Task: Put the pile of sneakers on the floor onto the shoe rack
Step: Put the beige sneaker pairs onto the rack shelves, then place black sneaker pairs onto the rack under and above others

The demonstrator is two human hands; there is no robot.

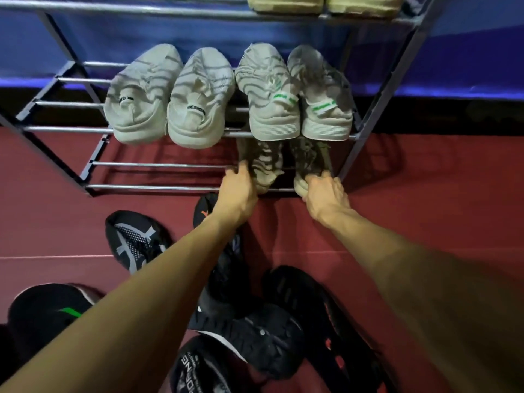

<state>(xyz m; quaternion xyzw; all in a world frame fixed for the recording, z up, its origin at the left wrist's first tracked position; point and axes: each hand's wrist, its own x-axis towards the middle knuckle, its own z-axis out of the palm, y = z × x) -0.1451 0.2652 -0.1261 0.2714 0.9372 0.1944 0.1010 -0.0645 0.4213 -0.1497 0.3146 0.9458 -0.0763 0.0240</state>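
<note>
Two pale grey knit sneakers with dark wavy stripes are being set on the lowest tier of the shoe rack [158,188], a frame of thin metal bars with dark blue corner joints. The left one [266,165] is gripped at its heel by the left hand [236,191], fingers curled over the collar; the right one [310,163] is pinched at its heel by the right hand [326,194]. Both toes point into the rack, under the tier above.

The heels appear to rest on or just over the front bar. Since the tier is only spaced rods, a shoe released too far forward could tip off that bar onto the dark red floor [56,222], or a toe could sink between rods and leave the shoe tilted. How far the toes reach onto the rear bars cannot be told, as they lie in shadow.

The middle tier carries four light grey striped sneakers [198,100], their heels overhanging the front bar right above the hands; a wrist lifted carelessly could knock one down.

Behind the forearms, the pile of black sneakers [255,330] lies on the floor, some on their sides, close enough for an elbow drawn back to scatter them. A black cap with a green mark [48,313] sits at the lower left.
</note>
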